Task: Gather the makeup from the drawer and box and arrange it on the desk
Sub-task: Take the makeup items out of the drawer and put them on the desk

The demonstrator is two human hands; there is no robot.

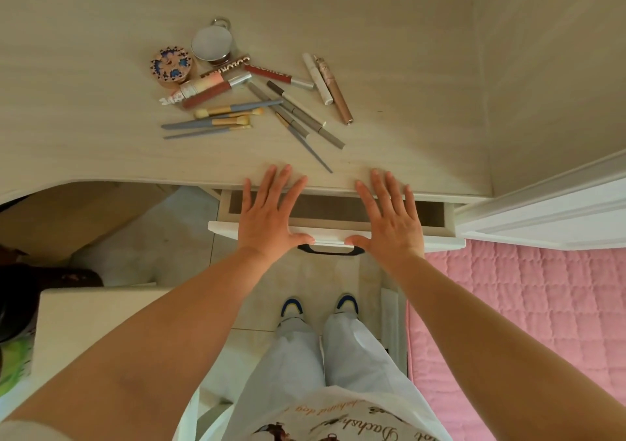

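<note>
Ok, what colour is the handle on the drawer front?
The drawer handle is dark, black or navy, against the white drawer front. Head view, the only one, shows it between the thumbs.

1. Brown tube (226, 66) on the desk: white capitals, upside down to the camera, read "COLOR"; the rest is unclear.
2. Red tube (271, 73): white lettering, not legible.
3. White tube (174, 98): dark lettering, not legible.
4. Shirt (338, 420): script, inverted, reads "Dachsh..."; the other words are unclear.

Makeup (250, 95) on desk (84, 101); drawer (335, 234) below desk's front edge, under hands (333, 215)
</note>
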